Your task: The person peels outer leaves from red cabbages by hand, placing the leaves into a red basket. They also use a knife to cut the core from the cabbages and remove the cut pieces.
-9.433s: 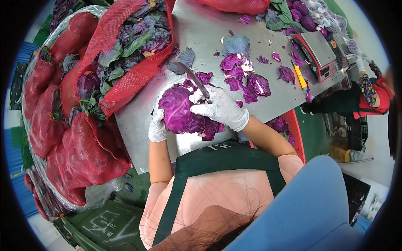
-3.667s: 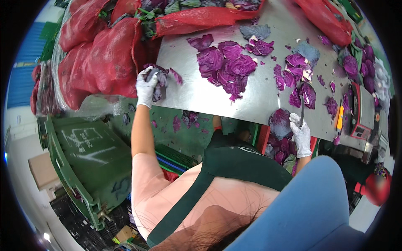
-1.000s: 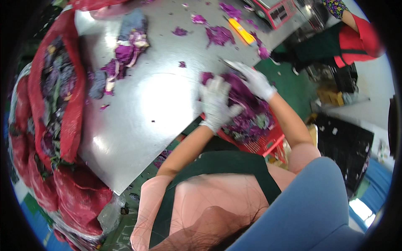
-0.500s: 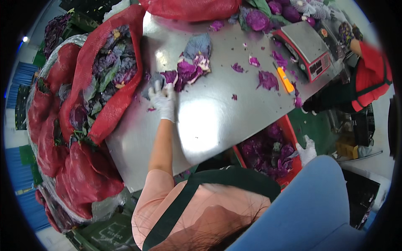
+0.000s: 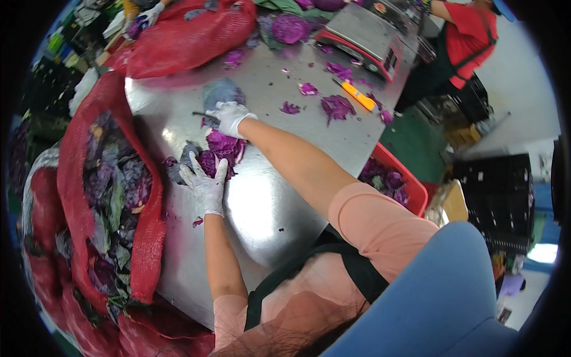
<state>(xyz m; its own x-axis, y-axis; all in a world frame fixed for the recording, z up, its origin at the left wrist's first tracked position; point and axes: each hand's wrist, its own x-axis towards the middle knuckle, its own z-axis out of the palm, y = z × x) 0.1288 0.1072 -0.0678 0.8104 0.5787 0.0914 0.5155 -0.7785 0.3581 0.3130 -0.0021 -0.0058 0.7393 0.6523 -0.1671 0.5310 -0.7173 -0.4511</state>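
Both my hands wear whitish gloves and work at a small heap of purple cabbage leaves (image 5: pixel 225 144) on the metal table. My left hand (image 5: pixel 207 185) lies on the near side of the heap, fingers spread. At its far side, my right hand (image 5: pixel 233 118) has its fingers curled onto a blue-grey cabbage leaf (image 5: pixel 223 92), which looks smeared by motion. A thin dark strip pokes out left of the right fingertips; its kind is unclear. An orange-handled knife (image 5: pixel 358 95) lies farther right, beside loose leaf scraps (image 5: pixel 338 108).
On the left, an open red mesh sack (image 5: pixel 151 238) holds cabbage leaves. Another red sack (image 5: pixel 184 44) lies at the back. A scale (image 5: pixel 363 33) stands far right, near a co-worker in red (image 5: pixel 467 41). A red crate (image 5: pixel 416 185) of leaves sits below the table's right edge.
My right hand has come from beside the red crate onto the cabbage leaves. The heap has been drawn nearer. My left hand stays at its near side. The view has swung right.
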